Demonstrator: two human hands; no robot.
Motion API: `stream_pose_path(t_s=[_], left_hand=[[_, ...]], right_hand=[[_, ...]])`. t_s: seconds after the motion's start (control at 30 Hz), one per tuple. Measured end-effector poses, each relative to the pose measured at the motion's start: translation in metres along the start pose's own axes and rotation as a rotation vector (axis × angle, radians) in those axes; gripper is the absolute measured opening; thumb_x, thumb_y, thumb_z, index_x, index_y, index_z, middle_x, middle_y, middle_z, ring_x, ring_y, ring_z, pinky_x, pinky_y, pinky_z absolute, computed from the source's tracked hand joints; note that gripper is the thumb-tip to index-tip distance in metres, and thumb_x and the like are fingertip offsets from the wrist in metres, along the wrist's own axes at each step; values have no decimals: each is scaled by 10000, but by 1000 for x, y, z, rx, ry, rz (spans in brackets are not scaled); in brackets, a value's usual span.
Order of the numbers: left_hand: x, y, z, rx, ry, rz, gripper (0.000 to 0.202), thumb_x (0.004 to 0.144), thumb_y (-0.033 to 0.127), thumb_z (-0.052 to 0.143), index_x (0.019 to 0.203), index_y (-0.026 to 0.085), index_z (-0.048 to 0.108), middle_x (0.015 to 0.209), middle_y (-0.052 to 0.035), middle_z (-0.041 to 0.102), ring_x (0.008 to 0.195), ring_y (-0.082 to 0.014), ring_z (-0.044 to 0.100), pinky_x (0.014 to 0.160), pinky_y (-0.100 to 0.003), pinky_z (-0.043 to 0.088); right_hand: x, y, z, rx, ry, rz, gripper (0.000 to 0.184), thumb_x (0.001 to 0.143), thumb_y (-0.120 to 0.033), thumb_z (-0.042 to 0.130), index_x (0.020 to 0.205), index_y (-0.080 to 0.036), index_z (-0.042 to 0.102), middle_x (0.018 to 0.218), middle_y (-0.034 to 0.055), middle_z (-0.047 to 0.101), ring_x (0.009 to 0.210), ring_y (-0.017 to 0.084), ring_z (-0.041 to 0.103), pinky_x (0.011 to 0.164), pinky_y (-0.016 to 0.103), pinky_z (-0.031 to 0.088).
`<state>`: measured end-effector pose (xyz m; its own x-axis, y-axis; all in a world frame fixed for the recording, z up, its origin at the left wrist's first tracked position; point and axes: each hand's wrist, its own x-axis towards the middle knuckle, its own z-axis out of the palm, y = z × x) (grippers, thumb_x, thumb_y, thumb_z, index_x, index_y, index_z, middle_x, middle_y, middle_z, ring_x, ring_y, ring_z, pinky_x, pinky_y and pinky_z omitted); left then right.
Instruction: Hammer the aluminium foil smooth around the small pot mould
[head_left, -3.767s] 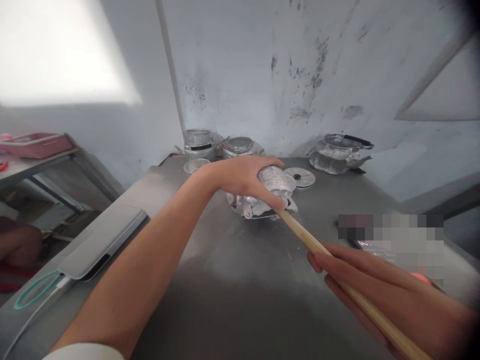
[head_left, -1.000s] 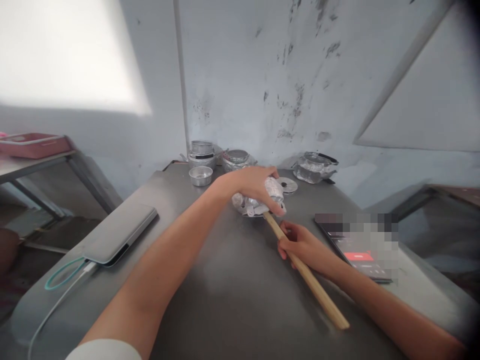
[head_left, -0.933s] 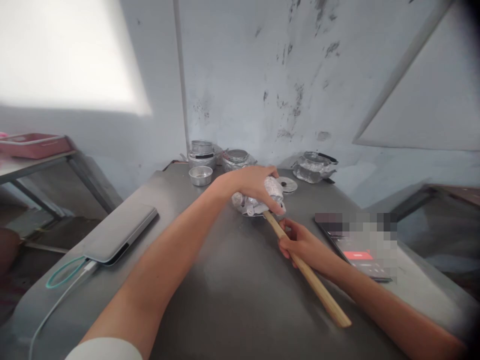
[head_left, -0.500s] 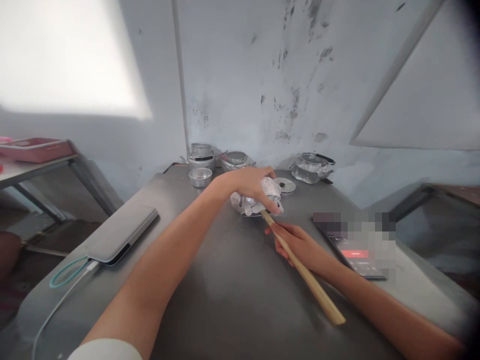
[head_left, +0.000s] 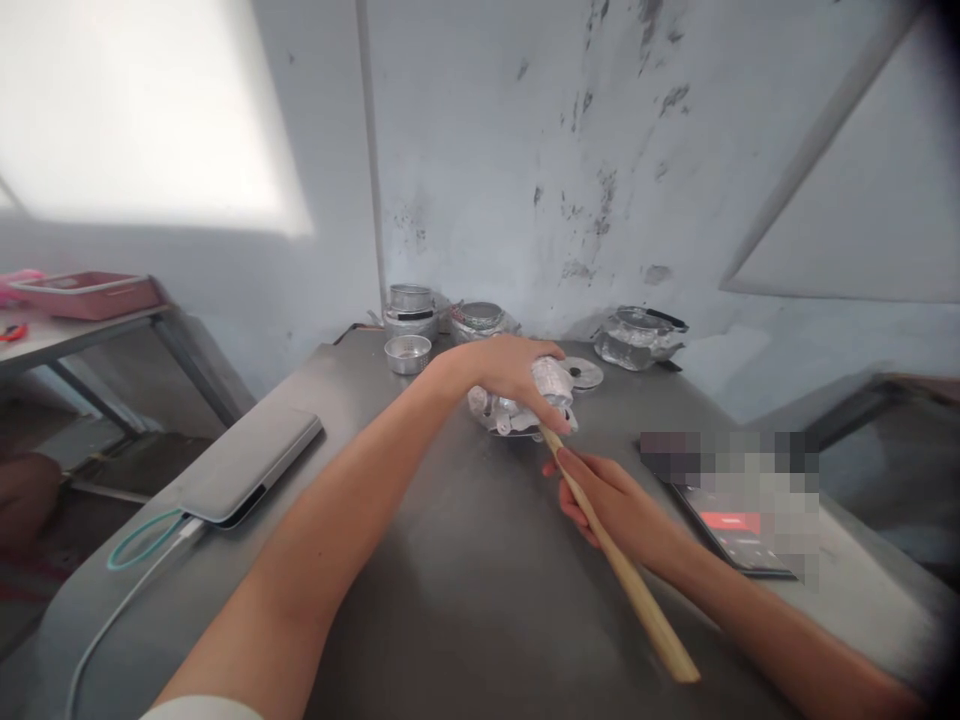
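Left hand (head_left: 514, 368) clasps a silvery object (head_left: 553, 382), right hand (head_left: 613, 498) a wooden stick (head_left: 639, 595).

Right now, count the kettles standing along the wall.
3: the left kettle, with a metal container on top; the middle kettle, partly hidden by the left hand; and the right kettle, standing apart. The left hand may hide more.
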<state>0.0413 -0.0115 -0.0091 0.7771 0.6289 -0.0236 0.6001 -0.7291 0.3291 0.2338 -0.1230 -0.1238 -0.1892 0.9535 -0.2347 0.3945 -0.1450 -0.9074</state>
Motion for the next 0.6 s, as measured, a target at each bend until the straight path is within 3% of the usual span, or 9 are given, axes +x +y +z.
stream_pose_path(t_s=[0.2,0.43,0.6], left_hand=[[-1,1,1,5,5,8,1068,622,745,688,1516,302,309,1564,-33,374,1360,-335,406,1035,-415,415],[-1,-2,-1,-20,-19,-4,1056,625,747,681,1517,339,289,1587,-20,330,1386,-347,364,1049,-429,389],[-1,1,-1,-28,-12,-21,1044,612,713,704,1506,348,307,1563,-20,371,1378,-336,382,1059,-422,382]], right_hand=[[1,0,-3,-14,-42,44,507,929,-673,373,891,-197,545,501,-84,426,327,85,383,324,213,341],[0,-5,-1,-45,-1,12,481,960,-650,305,964,-213,506,524,-88,430,354,91,417,342,211,398],[1,-6,-1,-68,-65,75,465,961,-630,323,922,-205,508,497,-85,441,311,96,430,317,217,389]])
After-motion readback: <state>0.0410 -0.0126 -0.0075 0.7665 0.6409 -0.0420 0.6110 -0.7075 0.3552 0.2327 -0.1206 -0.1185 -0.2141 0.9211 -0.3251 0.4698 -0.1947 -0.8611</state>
